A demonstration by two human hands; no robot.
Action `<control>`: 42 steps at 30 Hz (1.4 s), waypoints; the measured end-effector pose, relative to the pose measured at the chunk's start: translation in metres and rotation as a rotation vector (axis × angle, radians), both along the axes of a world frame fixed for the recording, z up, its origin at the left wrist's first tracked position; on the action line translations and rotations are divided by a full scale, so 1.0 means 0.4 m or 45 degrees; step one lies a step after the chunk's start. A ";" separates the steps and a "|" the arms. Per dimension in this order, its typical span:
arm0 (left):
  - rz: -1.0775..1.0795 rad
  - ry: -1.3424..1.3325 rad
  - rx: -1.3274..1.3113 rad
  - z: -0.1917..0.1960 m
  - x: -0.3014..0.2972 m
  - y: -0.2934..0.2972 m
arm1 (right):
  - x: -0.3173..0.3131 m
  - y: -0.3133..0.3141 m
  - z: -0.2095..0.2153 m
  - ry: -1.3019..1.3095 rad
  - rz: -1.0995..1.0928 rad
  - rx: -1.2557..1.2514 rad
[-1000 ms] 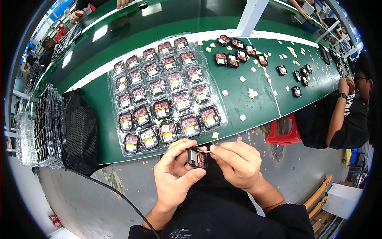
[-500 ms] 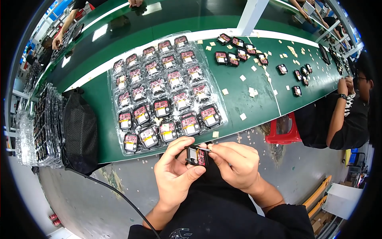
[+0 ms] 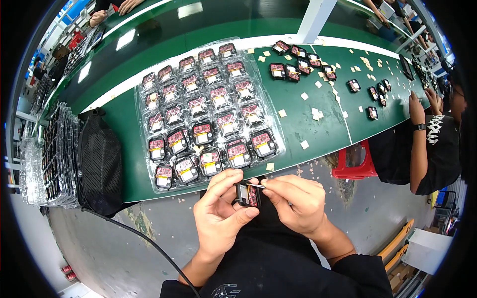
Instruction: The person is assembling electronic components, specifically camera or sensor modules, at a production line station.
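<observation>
Green bench (image 3: pixel 318 119) carried a clear tray (image 3: pixel 211 111) near its front edge. Off that edge, left hand (image 3: pixel 221 216) clamped a small black module (image 3: pixel 248 194); right hand (image 3: pixel 295 198) fingers pinched a thin strip at its top. A slip could drop it floorward.

Glossy black plastic module (image 3: pixel 248 194) between my fingers; clear, shiny plastic tray (image 3: pixel 271 115) glints on the smooth matt green belt (image 3: pixel 318 134); black mesh cloth bag (image 3: pixel 101 161) beside it; floor (image 3: pixel 114 248) rough, scuffed concrete.
</observation>
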State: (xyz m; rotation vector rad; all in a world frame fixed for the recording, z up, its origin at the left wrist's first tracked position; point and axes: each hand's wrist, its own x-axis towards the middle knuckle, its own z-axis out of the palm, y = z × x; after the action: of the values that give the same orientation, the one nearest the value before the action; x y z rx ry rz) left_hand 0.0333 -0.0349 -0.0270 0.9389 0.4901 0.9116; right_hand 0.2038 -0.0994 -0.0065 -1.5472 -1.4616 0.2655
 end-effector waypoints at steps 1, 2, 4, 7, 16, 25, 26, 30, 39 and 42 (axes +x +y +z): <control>-0.004 -0.006 0.013 -0.001 -0.001 0.000 | -0.001 0.000 0.001 0.008 0.002 0.000; -0.003 -0.005 0.013 0.000 -0.003 0.001 | -0.003 0.001 0.001 0.017 0.003 0.000; -0.011 -0.007 -0.002 0.002 -0.005 0.001 | -0.010 -0.003 -0.002 0.015 -0.007 -0.006; -0.009 0.010 -0.042 0.001 -0.001 -0.004 | -0.017 -0.007 -0.019 -0.008 -0.048 0.020; 0.058 0.021 -0.010 0.001 0.020 -0.015 | -0.022 -0.016 -0.024 -0.046 -0.099 -0.017; -0.033 -0.066 0.095 0.001 0.012 -0.002 | 0.034 0.000 -0.026 0.026 -0.014 0.027; -0.030 -0.064 0.100 0.009 0.012 0.004 | 0.046 0.002 -0.028 0.050 -0.081 0.042; 0.190 0.113 0.470 0.027 0.024 0.055 | 0.082 -0.007 -0.040 0.107 -0.221 0.018; 0.190 0.292 0.405 0.030 0.062 0.124 | 0.166 -0.004 -0.064 -0.022 -0.494 -0.019; 0.300 0.407 0.474 0.038 0.061 0.140 | 0.239 0.004 -0.090 -0.107 -0.625 -0.066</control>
State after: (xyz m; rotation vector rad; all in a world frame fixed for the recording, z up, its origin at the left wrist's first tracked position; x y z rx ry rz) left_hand 0.0578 0.0210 -0.0119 1.3993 0.7297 1.0932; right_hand 0.2995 -0.0979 -0.0423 -1.9196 -1.0961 -0.0538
